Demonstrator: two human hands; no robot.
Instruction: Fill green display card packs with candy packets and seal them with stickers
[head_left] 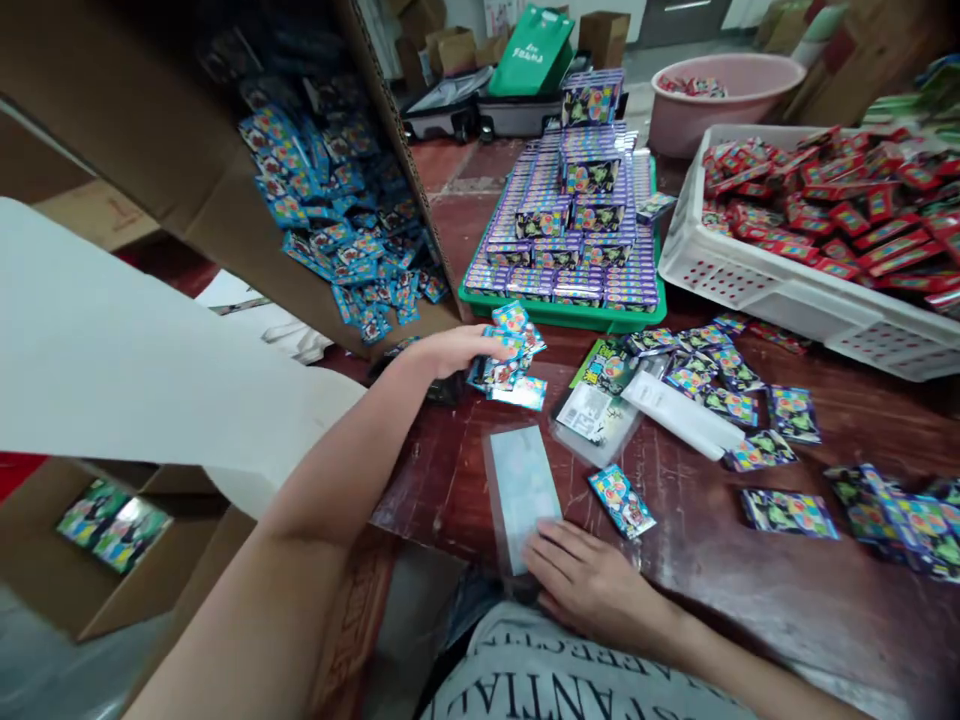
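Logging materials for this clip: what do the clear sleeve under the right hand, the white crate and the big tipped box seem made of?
The flat clear sleeve under the right hand looks like thin glossy plastic film; it is see-through and reflects light. The white perforated crate seems rigid moulded plastic, matte. The large brown tipped box looks like corrugated cardboard, its fluted edge showing.

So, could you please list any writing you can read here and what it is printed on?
"ANTIA": partial large letters on the grey shirt, cut off at both ends.
White print on the green bag: too blurred to read.
Print on the blue packets under the left hand: too small.
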